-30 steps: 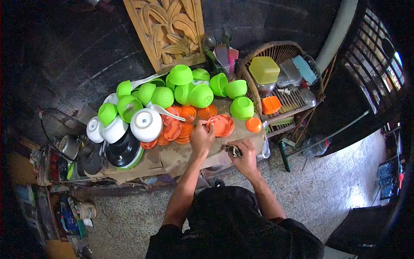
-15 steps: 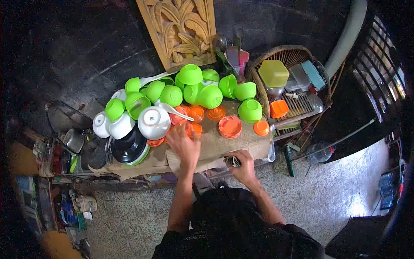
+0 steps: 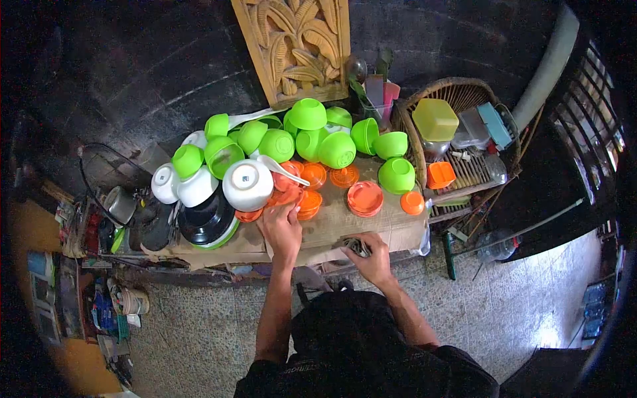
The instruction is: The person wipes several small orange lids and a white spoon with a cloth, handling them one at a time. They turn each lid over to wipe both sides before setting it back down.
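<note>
My left hand (image 3: 283, 232) reaches the orange saucers at the middle of the table, its fingers closed at the edge of a small orange saucer (image 3: 287, 196). A white bowl (image 3: 247, 185) lies upside down just left of it, with a white spoon (image 3: 285, 170) beside the bowl. Near the table's front edge, my right hand (image 3: 373, 257) is closed around a small crumpled dark-and-grey wad (image 3: 358, 247), whose kind I cannot make out. Beyond that hand sits a stack of orange saucers (image 3: 365, 198).
Several green bowls (image 3: 338, 150) are heaped along the back. Black plates (image 3: 207, 219) are piled at left. A wicker basket (image 3: 406, 142) with plastic containers stands at right, near a small orange dish (image 3: 412, 203). Cardboard (image 3: 325, 233) covers the tabletop.
My left hand has come down onto the orange saucers and its fingers have closed. My right hand stays near the front edge with the wad. The whole view has shifted slightly.
</note>
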### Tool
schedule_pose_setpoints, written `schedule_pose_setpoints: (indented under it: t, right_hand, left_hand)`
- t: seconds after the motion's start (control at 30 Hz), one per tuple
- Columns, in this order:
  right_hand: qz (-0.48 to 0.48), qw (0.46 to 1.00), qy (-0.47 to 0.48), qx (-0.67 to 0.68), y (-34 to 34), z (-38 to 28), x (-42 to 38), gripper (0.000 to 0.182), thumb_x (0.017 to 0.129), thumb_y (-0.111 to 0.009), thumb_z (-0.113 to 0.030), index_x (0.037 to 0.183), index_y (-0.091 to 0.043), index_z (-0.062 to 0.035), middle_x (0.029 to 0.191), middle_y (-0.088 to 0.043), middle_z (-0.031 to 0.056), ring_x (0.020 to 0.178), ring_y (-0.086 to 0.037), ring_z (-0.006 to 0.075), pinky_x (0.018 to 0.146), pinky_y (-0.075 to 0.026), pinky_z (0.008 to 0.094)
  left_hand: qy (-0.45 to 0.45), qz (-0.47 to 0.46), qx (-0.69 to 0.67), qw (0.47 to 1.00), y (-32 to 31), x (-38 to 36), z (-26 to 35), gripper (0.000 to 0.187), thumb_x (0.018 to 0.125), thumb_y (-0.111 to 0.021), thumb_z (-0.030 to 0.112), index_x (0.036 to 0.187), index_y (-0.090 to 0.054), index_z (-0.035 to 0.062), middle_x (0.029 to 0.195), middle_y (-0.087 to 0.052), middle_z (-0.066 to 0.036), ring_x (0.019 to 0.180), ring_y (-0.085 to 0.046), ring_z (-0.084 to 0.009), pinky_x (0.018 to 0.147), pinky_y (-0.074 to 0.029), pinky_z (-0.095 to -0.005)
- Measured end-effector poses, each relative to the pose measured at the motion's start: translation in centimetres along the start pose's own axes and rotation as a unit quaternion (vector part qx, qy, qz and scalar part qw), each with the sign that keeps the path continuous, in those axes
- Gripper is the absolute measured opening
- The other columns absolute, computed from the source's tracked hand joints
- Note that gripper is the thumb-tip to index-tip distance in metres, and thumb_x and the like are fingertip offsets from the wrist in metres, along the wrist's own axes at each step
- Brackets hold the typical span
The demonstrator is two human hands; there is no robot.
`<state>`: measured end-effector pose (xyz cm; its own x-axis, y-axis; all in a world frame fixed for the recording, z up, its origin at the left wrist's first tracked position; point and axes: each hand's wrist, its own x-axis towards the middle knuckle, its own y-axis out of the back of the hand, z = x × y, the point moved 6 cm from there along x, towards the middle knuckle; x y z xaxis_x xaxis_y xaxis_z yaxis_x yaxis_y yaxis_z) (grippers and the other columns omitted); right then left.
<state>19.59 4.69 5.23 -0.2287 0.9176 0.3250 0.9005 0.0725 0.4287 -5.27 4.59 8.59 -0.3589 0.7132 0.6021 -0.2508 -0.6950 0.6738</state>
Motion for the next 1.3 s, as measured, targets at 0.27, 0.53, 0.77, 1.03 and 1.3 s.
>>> schedule_pose_setpoints:
  t: [0.27, 0.53, 0.77, 1.03, 1.3]
  right_hand:
    - [0.003, 0.994, -0.084, 0.068, -1.0, 1.5, -0.2, 0.033, 0.084, -0.089, -0.025, 0.101, -0.075, -0.0009, 0.09, -0.073, 0.0152, 0.08, -0.07, 0.0266, 0.075, -0.055, 0.0394]
    - [-0.023, 0.992, -0.097, 0.073, -1.1, 1.4, -0.4, 0.029, 0.088, -0.085, -0.018, 0.106, -0.076, 0.0025, 0.096, -0.078, 0.0132, 0.086, -0.07, 0.0155, 0.081, -0.056, 0.0328]
    - [-0.012, 0.934, -0.242, 0.263, -1.0, 0.6, 0.4, 0.028, 0.097, -0.078, -0.026, 0.109, -0.075, -0.0005, 0.099, -0.076, 0.0042, 0.09, -0.067, 0.0134, 0.083, -0.055, 0.033]
    - [0.062, 0.823, -0.361, 0.434, -1.8, 2.9, 0.5, 0.022, 0.099, -0.075, -0.019, 0.114, -0.071, -0.0034, 0.095, -0.073, 0.0016, 0.08, -0.067, 0.0114, 0.068, -0.054, 0.0295]
    - [-0.012, 0.841, -0.365, 0.4, -3.8, 3.9, -1.0, 0.022, 0.099, -0.075, -0.019, 0.111, -0.073, -0.0009, 0.097, -0.074, 0.0034, 0.08, -0.068, 0.0118, 0.069, -0.055, 0.0295]
  left_hand:
    - [-0.032, 0.009, -0.04, 0.999, 0.7, 0.3, 0.9, 0.01, 0.084, -0.077, 0.006, 0.094, -0.074, 0.0069, 0.084, -0.072, -0.012, 0.089, -0.067, -0.0346, 0.084, -0.047, -0.0486]
    - [-0.036, 0.003, -0.057, 0.998, 0.8, 0.4, 0.7, 0.012, 0.084, -0.076, 0.001, 0.094, -0.072, 0.0051, 0.085, -0.071, -0.012, 0.086, -0.067, -0.0342, 0.082, -0.048, -0.0476]
    - [-0.114, 0.069, -0.089, 0.987, 2.5, -0.4, 3.5, 0.019, 0.079, -0.076, -0.005, 0.095, -0.075, 0.0056, 0.097, -0.075, -0.008, 0.105, -0.07, -0.0315, 0.094, -0.05, -0.047]
    - [-0.18, -0.098, -0.316, 0.926, 0.4, -4.4, 6.7, 0.03, 0.081, -0.074, -0.005, 0.109, -0.077, 0.0031, 0.14, -0.068, -0.012, 0.142, -0.055, -0.0336, 0.114, -0.046, -0.0468]
    - [0.311, -0.166, -0.672, 0.651, -5.7, -9.4, 4.9, 0.058, 0.106, -0.06, 0.027, 0.154, -0.042, -0.0007, 0.151, -0.054, -0.016, 0.139, -0.054, -0.0284, 0.119, -0.042, -0.0438]
